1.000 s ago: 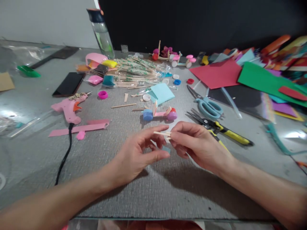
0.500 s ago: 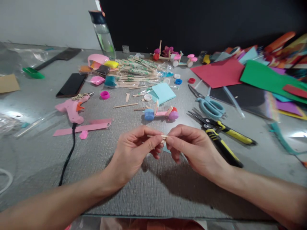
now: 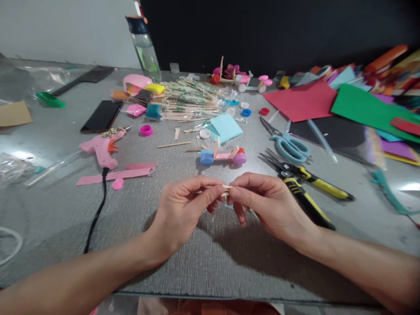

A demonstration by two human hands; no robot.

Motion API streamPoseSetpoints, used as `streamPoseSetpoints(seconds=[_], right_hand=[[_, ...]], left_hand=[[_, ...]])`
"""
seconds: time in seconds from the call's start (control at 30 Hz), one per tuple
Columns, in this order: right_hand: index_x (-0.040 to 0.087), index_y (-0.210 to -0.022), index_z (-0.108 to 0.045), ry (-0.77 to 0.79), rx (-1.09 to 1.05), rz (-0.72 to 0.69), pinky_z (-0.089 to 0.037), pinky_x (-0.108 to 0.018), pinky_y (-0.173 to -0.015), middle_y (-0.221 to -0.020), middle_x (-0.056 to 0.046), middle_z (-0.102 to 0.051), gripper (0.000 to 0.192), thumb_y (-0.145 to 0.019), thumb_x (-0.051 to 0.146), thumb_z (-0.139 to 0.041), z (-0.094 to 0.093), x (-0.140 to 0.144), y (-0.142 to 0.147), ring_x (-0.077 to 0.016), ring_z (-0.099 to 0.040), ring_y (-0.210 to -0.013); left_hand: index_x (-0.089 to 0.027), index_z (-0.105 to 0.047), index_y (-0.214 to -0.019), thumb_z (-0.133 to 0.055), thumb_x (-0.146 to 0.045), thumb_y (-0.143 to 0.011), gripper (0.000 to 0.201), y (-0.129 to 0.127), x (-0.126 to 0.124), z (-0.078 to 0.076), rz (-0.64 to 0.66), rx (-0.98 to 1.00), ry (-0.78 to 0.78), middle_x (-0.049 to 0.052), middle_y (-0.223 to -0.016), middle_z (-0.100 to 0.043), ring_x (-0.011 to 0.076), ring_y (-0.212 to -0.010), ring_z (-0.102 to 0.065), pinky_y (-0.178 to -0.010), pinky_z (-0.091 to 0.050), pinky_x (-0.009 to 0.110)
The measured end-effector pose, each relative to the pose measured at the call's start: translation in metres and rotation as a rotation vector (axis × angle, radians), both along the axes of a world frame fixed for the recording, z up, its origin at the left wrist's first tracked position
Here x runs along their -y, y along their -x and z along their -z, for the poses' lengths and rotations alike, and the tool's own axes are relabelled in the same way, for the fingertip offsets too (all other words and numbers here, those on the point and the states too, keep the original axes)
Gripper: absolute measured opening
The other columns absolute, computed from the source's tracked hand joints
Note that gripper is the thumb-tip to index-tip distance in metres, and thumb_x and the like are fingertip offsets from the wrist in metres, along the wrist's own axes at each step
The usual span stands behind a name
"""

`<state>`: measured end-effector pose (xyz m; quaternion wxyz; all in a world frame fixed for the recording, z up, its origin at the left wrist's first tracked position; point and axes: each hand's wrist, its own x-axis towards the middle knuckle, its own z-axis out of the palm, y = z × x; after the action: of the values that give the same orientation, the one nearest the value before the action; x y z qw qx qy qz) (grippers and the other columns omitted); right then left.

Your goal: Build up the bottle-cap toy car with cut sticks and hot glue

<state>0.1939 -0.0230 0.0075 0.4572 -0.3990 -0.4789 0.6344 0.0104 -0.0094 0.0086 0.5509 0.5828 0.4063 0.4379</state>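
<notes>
Between my fingertips, at the centre of the head view, are small pale wooden stick pieces [image 3: 226,188], mostly covered by my fingers. My left hand [image 3: 187,208] pinches them from the left, thumb on top. From the right, my right hand [image 3: 262,201] pinches the other end, its lower fingers curled beneath. A bit of light blue paper [image 3: 229,205] shows below the fingers. Just beyond my hands stands a small toy scooter [image 3: 225,155] with a pink deck, wooden stick parts, and blue, red and purple cap wheels.
On the left lie a pink glue gun [image 3: 104,148], pink strips [image 3: 114,176] and a phone [image 3: 101,116]. Pliers [image 3: 300,175] and blue scissors [image 3: 288,146] are right. Behind are packaged sticks [image 3: 193,98], a water bottle [image 3: 146,52], red paper [image 3: 302,100] and green paper [image 3: 367,107].
The whole view has shifted slightly, so things on the table appear a little farther right. Both hands keep their pinch on the stick pieces, nearly in the same place.
</notes>
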Motion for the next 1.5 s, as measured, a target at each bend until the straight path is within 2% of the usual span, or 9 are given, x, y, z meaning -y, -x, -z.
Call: streamPoseSetpoints(seconds=[0.17, 0.23, 0.33, 0.4, 0.6, 0.77, 0.97, 1.23, 1.5], right_hand=[[0.017, -0.074, -0.071, 0.009, -0.001, 0.006, -0.049, -0.02, -0.043, -0.067, 0.001, -0.065, 0.025, -0.083, 0.038, -0.081, 0.0, -0.001, 0.001, -0.0072, -0.055, -0.047], [0.017, -0.073, -0.07, 0.023, -0.017, 0.014, -0.049, -0.019, -0.042, -0.064, 0.002, -0.063, 0.026, -0.082, 0.039, -0.081, 0.001, -0.002, 0.001, -0.0073, -0.055, -0.047], [0.018, -0.073, -0.069, 0.055, -0.071, 0.034, -0.05, -0.018, -0.043, -0.063, 0.003, -0.064, 0.023, -0.084, 0.035, -0.08, 0.002, -0.002, -0.001, -0.0071, -0.055, -0.046], [0.018, -0.073, -0.069, 0.074, -0.115, 0.031, -0.05, -0.018, -0.044, -0.064, 0.003, -0.064, 0.021, -0.084, 0.033, -0.08, 0.002, -0.002, -0.001, -0.0067, -0.056, -0.046], [0.019, -0.073, -0.068, 0.133, -0.22, -0.073, -0.051, -0.017, -0.045, -0.062, 0.004, -0.063, 0.021, -0.086, 0.033, -0.078, 0.003, 0.003, 0.0, -0.0068, -0.055, -0.048], [0.019, -0.075, -0.067, 0.059, -0.125, -0.076, -0.049, -0.019, -0.046, -0.061, 0.004, -0.061, 0.021, -0.086, 0.034, -0.078, 0.003, 0.002, -0.001, -0.0081, -0.055, -0.051], [0.018, -0.081, -0.07, 0.026, 0.029, -0.108, -0.049, -0.021, -0.049, -0.061, 0.004, -0.059, 0.023, -0.084, 0.038, -0.079, -0.004, -0.001, -0.006, -0.0086, -0.054, -0.052], [0.017, -0.076, -0.069, -0.018, 0.154, -0.148, -0.045, -0.02, -0.051, -0.062, 0.004, -0.058, 0.023, -0.084, 0.035, -0.08, -0.008, 0.001, -0.008, -0.0075, -0.053, -0.052], [0.017, -0.08, -0.069, 0.023, 0.201, -0.205, -0.046, -0.017, -0.052, -0.065, 0.005, -0.059, 0.019, -0.082, 0.03, -0.082, -0.012, 0.002, -0.009, -0.0066, -0.054, -0.055]], left_hand=[[-0.02, -0.078, -0.084, -0.071, -0.025, -0.09, 0.011, 0.0, 0.0, 0.002, 0.013, -0.028, -0.036, -0.001, -0.07, -0.071, 0.0096, -0.058, -0.059, -0.056, -0.051, 0.021], [-0.021, -0.078, -0.093, -0.072, -0.027, -0.089, 0.009, 0.001, 0.0, 0.004, 0.029, -0.024, -0.025, -0.001, -0.073, -0.072, 0.01, -0.059, -0.061, -0.057, -0.052, 0.021], [-0.024, -0.071, -0.119, -0.082, -0.025, -0.081, 0.04, 0.001, -0.002, 0.008, 0.075, -0.02, -0.039, 0.0, -0.087, -0.077, 0.013, -0.075, -0.07, -0.065, -0.057, 0.021], [-0.026, -0.065, -0.126, -0.085, -0.021, -0.078, 0.052, 0.001, -0.002, 0.01, 0.093, -0.006, -0.066, 0.0, -0.096, -0.077, 0.0142, -0.086, -0.072, -0.07, -0.058, 0.02], [-0.022, -0.073, -0.097, -0.078, -0.016, -0.083, 0.016, -0.003, -0.003, 0.006, 0.175, 0.191, 0.041, -0.003, -0.077, -0.074, 0.0081, -0.058, -0.065, -0.053, -0.055, 0.017], [-0.019, -0.075, -0.087, -0.078, -0.019, -0.082, 0.005, -0.001, -0.005, -0.001, 0.177, 0.189, 0.13, -0.002, -0.073, -0.073, 0.0082, -0.053, -0.063, -0.05, -0.055, 0.018], [-0.018, -0.073, -0.084, -0.074, -0.02, -0.084, 0.002, 0.003, -0.01, -0.003, 0.182, 0.205, 0.245, -0.005, -0.057, -0.064, 0.008, -0.048, -0.061, -0.048, -0.055, 0.017], [-0.018, -0.068, -0.081, -0.071, -0.019, -0.085, 0.006, 0.004, -0.009, -0.007, 0.281, 0.178, 0.32, -0.006, -0.056, -0.06, 0.0065, -0.047, -0.055, -0.046, -0.05, 0.017], [-0.017, -0.063, -0.078, -0.068, -0.02, -0.083, 0.008, 0.003, -0.005, -0.012, 0.287, 0.045, 0.233, -0.008, -0.054, -0.048, 0.0039, -0.045, -0.039, -0.041, -0.026, 0.015]])
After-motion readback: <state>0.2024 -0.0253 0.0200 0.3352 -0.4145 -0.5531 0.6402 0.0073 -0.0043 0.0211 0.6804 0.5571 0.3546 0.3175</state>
